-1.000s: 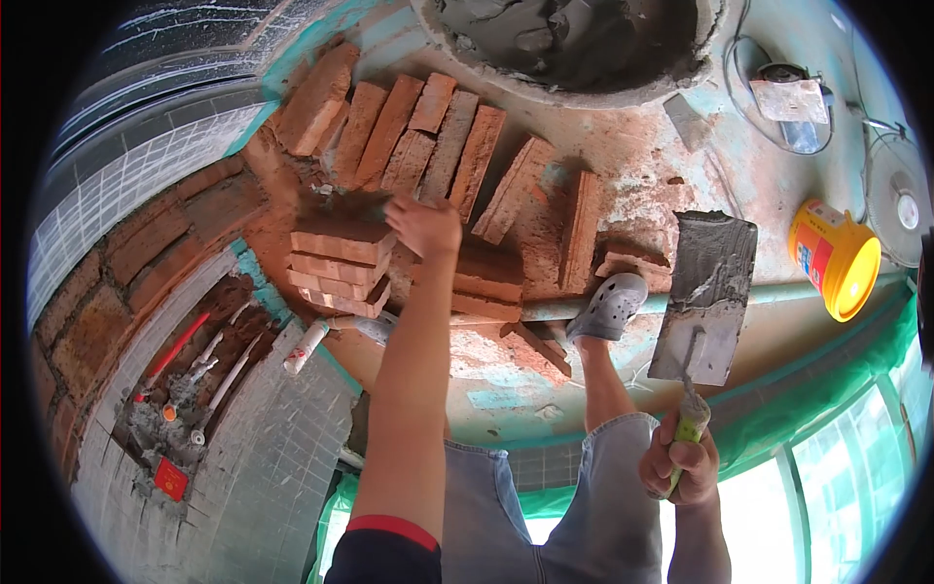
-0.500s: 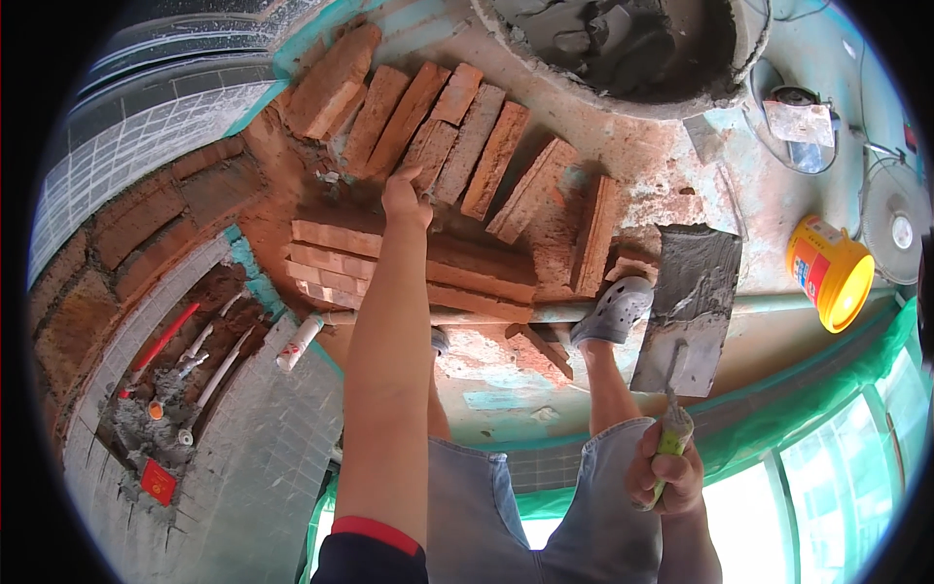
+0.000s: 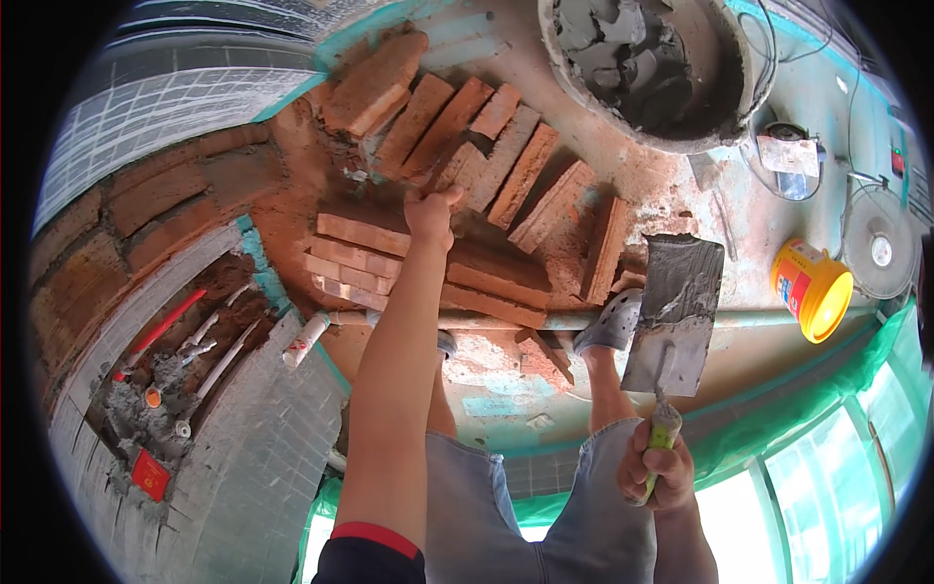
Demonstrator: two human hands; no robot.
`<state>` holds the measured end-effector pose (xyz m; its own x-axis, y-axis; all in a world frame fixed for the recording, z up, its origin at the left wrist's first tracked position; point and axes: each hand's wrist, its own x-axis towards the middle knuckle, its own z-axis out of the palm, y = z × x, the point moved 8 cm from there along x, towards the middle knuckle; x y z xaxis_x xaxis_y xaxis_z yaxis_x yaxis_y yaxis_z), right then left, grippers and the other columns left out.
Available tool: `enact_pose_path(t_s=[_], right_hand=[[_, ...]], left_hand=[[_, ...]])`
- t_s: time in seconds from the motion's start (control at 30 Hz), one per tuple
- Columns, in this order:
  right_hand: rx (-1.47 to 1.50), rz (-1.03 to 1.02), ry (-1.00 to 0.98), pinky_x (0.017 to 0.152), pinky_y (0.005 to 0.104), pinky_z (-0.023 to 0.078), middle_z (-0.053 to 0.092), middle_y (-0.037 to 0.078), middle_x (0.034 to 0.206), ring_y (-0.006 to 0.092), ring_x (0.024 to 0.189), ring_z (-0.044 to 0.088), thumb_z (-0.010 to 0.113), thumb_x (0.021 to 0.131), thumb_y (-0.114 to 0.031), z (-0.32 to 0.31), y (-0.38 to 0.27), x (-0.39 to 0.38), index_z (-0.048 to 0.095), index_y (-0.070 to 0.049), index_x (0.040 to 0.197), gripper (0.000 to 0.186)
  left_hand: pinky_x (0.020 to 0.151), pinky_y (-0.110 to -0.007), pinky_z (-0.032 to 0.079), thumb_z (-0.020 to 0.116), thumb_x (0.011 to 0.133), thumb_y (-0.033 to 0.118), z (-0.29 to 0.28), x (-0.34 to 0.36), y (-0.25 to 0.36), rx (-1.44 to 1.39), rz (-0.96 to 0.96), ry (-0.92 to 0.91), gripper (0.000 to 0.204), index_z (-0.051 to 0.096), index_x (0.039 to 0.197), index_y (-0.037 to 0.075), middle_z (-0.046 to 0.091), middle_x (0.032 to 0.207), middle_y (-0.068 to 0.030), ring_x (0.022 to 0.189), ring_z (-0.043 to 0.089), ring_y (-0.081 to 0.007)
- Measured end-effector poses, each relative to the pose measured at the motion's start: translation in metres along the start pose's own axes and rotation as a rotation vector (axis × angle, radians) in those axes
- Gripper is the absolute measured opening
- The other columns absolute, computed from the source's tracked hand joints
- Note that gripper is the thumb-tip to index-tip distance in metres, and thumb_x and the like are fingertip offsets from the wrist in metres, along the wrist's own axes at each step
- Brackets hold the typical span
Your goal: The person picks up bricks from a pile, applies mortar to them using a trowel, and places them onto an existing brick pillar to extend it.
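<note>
My left hand (image 3: 431, 216) reaches out to the row of bricks on the floor. Its fingers close round the near end of a short red brick (image 3: 460, 165), whose underside is hidden. Down at the lower right, my right hand (image 3: 659, 469) grips the green-yellow handle of a trowel (image 3: 669, 365). Grey mortar (image 3: 681, 268) coats the far half of its broad rectangular blade, which is held above the floor near my right shoe.
Stacked bricks (image 3: 496, 282) lie below my left forearm, with a pipe (image 3: 486, 321) alongside. A tub of wet mortar (image 3: 550, 58) stands at the far right. Further right are a yellow bucket (image 3: 827, 297) and a round fan (image 3: 880, 238). A low brick wall (image 3: 146, 209) runs along the left.
The view has shifted, moving the bricks rightward and down in the picture. My left hand has closed on the short brick, which now stands slightly apart from the piece beyond it. The trowel stays held.
</note>
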<state>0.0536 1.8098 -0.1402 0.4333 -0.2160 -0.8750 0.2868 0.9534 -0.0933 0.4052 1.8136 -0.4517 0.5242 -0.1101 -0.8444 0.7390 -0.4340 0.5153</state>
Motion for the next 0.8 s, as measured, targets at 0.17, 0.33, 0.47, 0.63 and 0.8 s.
enact_pose_path(t_s=[0.17, 0.33, 0.47, 0.63, 0.8], right_hand=[[-0.008, 0.036, -0.008, 0.037, 0.0305, 0.034, 0.051, 0.01, 0.063, 0.0182, 0.041, 0.043, 0.064, 0.081, -0.008, 0.007, 0.024, 0.001, 0.052, -0.002, 0.098, 0.022], [-0.012, 0.064, -0.024, 0.038, 0.0307, 0.036, 0.052, 0.01, 0.063, 0.0186, 0.042, 0.045, 0.064, 0.081, -0.008, 0.01, 0.045, 0.007, 0.052, -0.002, 0.098, 0.021], [-0.009, 0.054, 0.021, 0.039, 0.0305, 0.037, 0.053, 0.01, 0.064, 0.0191, 0.042, 0.046, 0.064, 0.082, -0.009, -0.003, 0.048, 0.009, 0.052, -0.003, 0.097, 0.021], [-0.01, 0.055, 0.032, 0.04, 0.0315, 0.039, 0.054, 0.01, 0.064, 0.0208, 0.044, 0.049, 0.065, 0.082, -0.011, -0.018, 0.056, 0.011, 0.052, -0.003, 0.097, 0.021], [-0.006, 0.089, 0.074, 0.041, 0.0332, 0.041, 0.054, 0.011, 0.064, 0.0225, 0.046, 0.052, 0.067, 0.081, -0.013, -0.029, 0.068, 0.015, 0.051, -0.003, 0.096, 0.024]], left_hand=[[0.085, -0.032, 0.044, 0.071, 0.085, 0.006, -0.022, 0.003, -0.011, -0.163, -0.137, -0.154, 0.019, 0.062, 0.102, 0.011, 0.062, 0.096, 0.0025, 0.082, 0.056, -0.0142], [0.096, -0.038, 0.042, 0.068, 0.092, 0.024, -0.007, 0.015, -0.012, 0.149, -0.128, -0.29, 0.034, 0.06, 0.121, 0.008, 0.061, 0.112, -0.0022, 0.105, 0.056, -0.0183], [0.105, -0.045, 0.038, 0.065, 0.092, 0.029, -0.009, 0.016, 0.012, 0.486, 0.035, -0.126, 0.058, 0.044, 0.142, 0.007, 0.041, 0.147, -0.0163, 0.139, 0.034, -0.0315], [0.105, -0.048, 0.041, 0.067, 0.086, 0.016, -0.001, 0.022, 0.07, 1.271, 0.799, 0.147, 0.061, 0.04, 0.139, 0.004, 0.042, 0.138, -0.0232, 0.13, 0.038, -0.0414], [0.084, -0.042, 0.055, 0.073, 0.078, 0.009, 0.015, 0.052, 0.07, 1.784, 0.89, 0.082, 0.058, 0.041, 0.126, 0.004, 0.049, 0.118, -0.0181, 0.114, 0.052, -0.0375]])
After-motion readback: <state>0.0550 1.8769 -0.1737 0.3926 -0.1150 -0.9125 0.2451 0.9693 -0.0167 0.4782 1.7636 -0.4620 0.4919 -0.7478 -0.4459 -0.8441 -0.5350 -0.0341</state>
